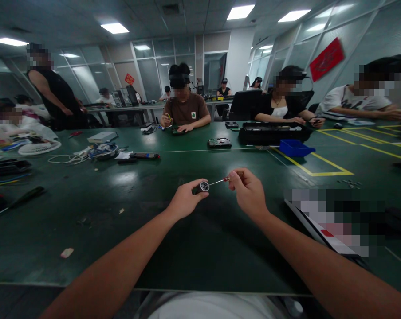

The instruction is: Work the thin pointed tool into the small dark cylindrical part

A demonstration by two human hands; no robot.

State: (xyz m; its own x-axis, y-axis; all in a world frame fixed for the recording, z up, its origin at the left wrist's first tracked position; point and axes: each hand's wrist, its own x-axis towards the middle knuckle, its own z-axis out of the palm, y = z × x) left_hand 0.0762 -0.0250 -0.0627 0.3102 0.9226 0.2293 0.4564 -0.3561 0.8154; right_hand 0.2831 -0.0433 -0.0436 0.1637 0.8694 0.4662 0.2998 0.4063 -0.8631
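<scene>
The round part point(204, 186) is held above the table point(187, 270), its ringed face turned toward the head, and the driver point(217, 182) reaches in from the right with its tip at or just beside that face; whether they touch, I cannot tell. The left hand point(183, 200) has thumb and fingertips clamped on the part's sides. That grip looks shallow, so a hard push or twist could tip or spin the part, and the tip could then skid off and scratch the ring or jab a left fingertip close by.

The right hand point(250, 191) has thumb and fingers closed round the driver's handle. Neither forearm seems propped near the wrist, so a small shake could carry straight to the tip.

Anything tiny that dropped would be hard to spot on the dark green top, among specks and scraps such as the pale one point(67, 253). If it bounced off to the right, it might mix with the small loose bits point(349, 184) lying near the blue tray point(295, 148)
</scene>
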